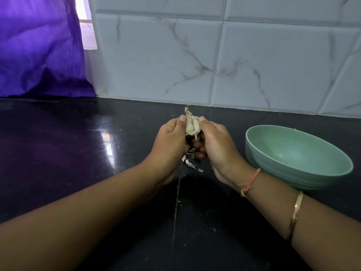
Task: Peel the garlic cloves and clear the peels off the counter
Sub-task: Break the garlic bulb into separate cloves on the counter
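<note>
**A:** Far left first, what's there?

**B:** Purple cloth [39, 47] hanging down to the back edge of the black surface [58, 145], w/ a bright strip of window beside it. The surface is glossy (a patch of glare sits near its middle).

**A:** Next?

**B:** Left hand [172, 139], raised above the surface approx. mid-frame. Fingers are curled, and the thumb tip presses the left side of the garlic [192, 125].

**A:** So where's the garlic exactly?

**B:** Between both hands, off the surface, papery tip pointing up toward the tiled wall [254, 55]. It's in its dry skin. Can't tell how many cloves.

**A:** Any peels?

**B:** A few pale peels [189, 163] lie on the surface right under the hands, plus tiny specks nearer the camera.

**A:** Right side?

**B:** Right hand [216, 145] mirrors the left: fingers curled under, thumb on the garlic's right side, so both grip it. There's an orange thread [250, 181] at the wrist and a bangle [296, 216] further up the forearm.

**A:** And beyond?

**B:** A green bowl [312, 145] stands upright on the surface, just right of the right wrist, not touching it.
</note>
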### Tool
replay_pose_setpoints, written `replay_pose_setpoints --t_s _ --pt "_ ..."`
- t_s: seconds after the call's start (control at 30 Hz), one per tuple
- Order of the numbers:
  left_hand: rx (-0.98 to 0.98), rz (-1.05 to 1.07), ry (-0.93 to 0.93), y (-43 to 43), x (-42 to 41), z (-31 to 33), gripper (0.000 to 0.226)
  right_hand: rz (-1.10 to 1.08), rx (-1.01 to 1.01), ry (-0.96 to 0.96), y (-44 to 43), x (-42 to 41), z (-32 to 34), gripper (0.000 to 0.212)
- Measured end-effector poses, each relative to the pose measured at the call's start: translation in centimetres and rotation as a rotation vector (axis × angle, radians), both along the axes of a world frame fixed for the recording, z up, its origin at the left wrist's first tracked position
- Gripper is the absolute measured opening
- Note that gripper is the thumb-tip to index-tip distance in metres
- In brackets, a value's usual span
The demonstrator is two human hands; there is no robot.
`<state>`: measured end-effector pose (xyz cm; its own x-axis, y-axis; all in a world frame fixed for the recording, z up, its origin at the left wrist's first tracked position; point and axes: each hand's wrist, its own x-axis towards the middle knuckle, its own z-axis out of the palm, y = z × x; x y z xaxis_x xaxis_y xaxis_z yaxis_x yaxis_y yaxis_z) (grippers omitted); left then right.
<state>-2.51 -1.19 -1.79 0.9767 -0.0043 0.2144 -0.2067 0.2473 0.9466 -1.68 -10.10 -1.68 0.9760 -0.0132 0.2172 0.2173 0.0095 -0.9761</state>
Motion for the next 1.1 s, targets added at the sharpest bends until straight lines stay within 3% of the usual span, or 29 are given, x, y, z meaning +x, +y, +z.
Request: replay_pose_setpoints --t_s 0.13,0.37,0.57,0.87,1.03,1.1 --pt "-0.018 -0.065 0.016 0.4 0.2 0.2 0.036 0.109 0.044 0.091 -0.5 -0.2 0.2 0.04" --pt "0.06 0.045 -0.052 0.7 0.8 0.0 0.033 -0.081 -0.122 -0.01 -0.3 -0.3 0.0 0.053" --pt "0.037 0.059 -0.051 0.8 0.9 0.2 0.032 -0.093 -0.142 -0.151 -0.8 -0.4 -0.2 0.013" --pt "0.087 0.007 -0.056 0.9 1.0 0.2 0.032 -0.071 -0.006 -0.086 -1.0 0.0 -0.1 0.015" --pt "0.281 0.143 -0.096 1.5 1.8 -0.1 0.03 -0.009 -0.085 -0.032 -0.8 -0.2 -0.1 0.017" --pt "0.263 0.218 -0.099 1.6 2.1 -0.1 0.023 0.004 -0.102 -0.037 -0.7 -0.3 -0.1 0.017"
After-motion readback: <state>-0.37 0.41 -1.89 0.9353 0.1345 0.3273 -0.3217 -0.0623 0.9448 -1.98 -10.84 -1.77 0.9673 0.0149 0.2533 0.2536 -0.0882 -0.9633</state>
